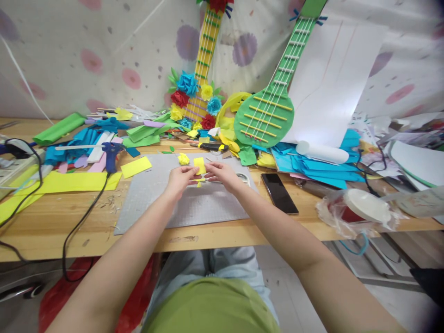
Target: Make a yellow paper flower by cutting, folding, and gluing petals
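Observation:
My left hand (182,180) pinches a small yellow paper piece (199,164) above the grey cutting mat (149,203). From the other side, my right hand (222,175) reaches in with bent fingers at the edge of the same paper. Below it, between the fingertips, a thin yellow strip (200,181) shows, too small to make out well. White-handled scissors (243,177) lie on the mat beside my right hand, partly hidden by it. A crumpled yellow paper flower (183,159) rests on the mat just beyond my left hand.
A blue glue gun (111,156) with a black cord and yellow paper strips (83,181) lie left. A phone (279,193) and a wrapped cup (359,208) are right. Behind stand a green paper lute (265,115), a yellow flowered one (204,55) and paper scraps.

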`<state>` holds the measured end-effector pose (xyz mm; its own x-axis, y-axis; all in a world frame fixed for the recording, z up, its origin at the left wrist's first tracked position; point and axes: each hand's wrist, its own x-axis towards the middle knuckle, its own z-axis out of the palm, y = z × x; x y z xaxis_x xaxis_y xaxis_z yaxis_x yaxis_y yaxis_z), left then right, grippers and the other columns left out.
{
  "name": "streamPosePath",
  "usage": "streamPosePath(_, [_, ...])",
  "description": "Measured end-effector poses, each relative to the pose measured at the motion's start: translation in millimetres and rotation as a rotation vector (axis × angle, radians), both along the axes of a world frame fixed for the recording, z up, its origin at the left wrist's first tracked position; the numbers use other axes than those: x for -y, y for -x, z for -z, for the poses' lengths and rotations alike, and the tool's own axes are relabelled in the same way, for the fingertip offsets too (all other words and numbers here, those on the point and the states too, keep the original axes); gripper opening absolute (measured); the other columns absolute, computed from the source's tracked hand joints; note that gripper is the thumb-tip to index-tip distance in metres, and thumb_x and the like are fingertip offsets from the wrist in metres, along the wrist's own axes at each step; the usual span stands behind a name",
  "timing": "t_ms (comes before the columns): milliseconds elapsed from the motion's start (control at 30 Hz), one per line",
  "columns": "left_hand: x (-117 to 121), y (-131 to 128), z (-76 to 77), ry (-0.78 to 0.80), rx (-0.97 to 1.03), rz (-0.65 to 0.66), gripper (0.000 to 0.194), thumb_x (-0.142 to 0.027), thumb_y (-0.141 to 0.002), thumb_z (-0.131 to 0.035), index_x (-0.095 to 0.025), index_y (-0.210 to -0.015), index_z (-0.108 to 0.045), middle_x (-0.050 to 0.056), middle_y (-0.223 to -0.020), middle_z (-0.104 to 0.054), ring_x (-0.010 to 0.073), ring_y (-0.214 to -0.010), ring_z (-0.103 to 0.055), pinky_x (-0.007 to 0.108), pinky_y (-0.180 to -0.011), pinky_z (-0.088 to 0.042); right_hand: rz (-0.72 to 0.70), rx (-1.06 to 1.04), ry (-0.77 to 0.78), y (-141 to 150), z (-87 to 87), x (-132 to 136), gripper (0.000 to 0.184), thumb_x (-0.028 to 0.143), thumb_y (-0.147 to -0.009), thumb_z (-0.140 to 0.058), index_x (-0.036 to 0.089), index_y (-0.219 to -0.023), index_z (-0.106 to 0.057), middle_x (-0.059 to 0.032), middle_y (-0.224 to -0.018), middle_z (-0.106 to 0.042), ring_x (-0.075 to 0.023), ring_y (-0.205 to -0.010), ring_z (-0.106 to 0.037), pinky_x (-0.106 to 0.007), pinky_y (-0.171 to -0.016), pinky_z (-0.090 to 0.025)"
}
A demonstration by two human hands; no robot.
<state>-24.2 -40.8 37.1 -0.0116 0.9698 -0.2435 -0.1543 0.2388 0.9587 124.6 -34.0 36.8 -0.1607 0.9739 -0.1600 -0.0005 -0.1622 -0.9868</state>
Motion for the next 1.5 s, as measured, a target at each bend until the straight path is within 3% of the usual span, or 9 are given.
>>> streamPosePath(133, [0.3, -2.2, 3.0, -0.064, -0.075, 0.001, 0.026, -0.031, -0.058, -0.072, -0.011, -0.072, -0.062, 0.006, -0.069, -0.065, 0.017, -0.063, -0.065, 0.023, -0.052, -0.049, 0.087, -0.035, 0.047, 5.7, -3.1, -0.5, 0.008, 0.015, -0.069, -0.063, 0.014, -0.075, -0.058, 0.0015, -0.065, -0.061, -0.0072, -0.055, -0.058, -0.02, -0.055, -0.049])
streamPosePath(300, [-2.2, -0.2, 5.5, -0.04, -0.053, -0.004, 0.031, -0.036, -0.057, -0.071, -0.012, -0.075, -0.063, 0.007, -0.075, -0.066, 0.0199, -0.068, -0.066, 0.025, -0.053, -0.05, 0.146, -0.027, 0.009, 9.3, 0.0, -2.8, 0.01, 0.012, -0.067, -0.065, 0.014, -0.068, -0.055, 0.0044, -0.057, -0.057, -0.0058, -0.049, -0.056, -0.018, -0.05, -0.047])
streamPosePath(667, [1.1, 0.4, 0.5, 0.012, -0.003, 0.021, 0.029, -0.027, -0.054, -0.075, -0.01, -0.074, -0.064, 0.008, -0.072, -0.066, 0.018, -0.063, -0.065, 0.023, -0.051, -0.05, 0.099, -0.002, -0.006, 8.3, 2.3, -3.0, 0.014, 0.018, -0.062, -0.07, 0.015, -0.069, -0.058, 0.0041, -0.057, -0.059, -0.0061, -0.049, -0.057, -0.018, -0.051, -0.047])
streamPosePath(933, [0.0, 0.5, 0.7, 0.029, -0.008, -0.011, 0.025, -0.024, -0.057, -0.074, -0.01, -0.074, -0.062, 0.008, -0.071, -0.065, 0.0201, -0.065, -0.066, 0.026, -0.052, -0.05, 0.026, -0.011, 0.012, 5.1, -4.9, -0.1, 0.006, 0.011, -0.067, -0.063, 0.014, -0.071, -0.06, 0.0023, -0.06, -0.061, -0.0076, -0.054, -0.06, -0.02, -0.055, -0.049])
streamPosePath(1500, [-2.3, 1.8, 3.5, 0.024, -0.021, 0.003, 0.03, -0.026, -0.054, -0.076, -0.012, -0.073, -0.059, 0.007, -0.072, -0.066, 0.02, -0.064, -0.066, 0.026, -0.051, -0.05, 0.035, 0.03, 0.01, 9.1, -8.3, 0.0, 0.007, 0.007, -0.069, -0.059, 0.013, -0.068, -0.06, 0.0018, -0.056, -0.061, -0.0077, -0.052, -0.059, -0.02, -0.054, -0.049])
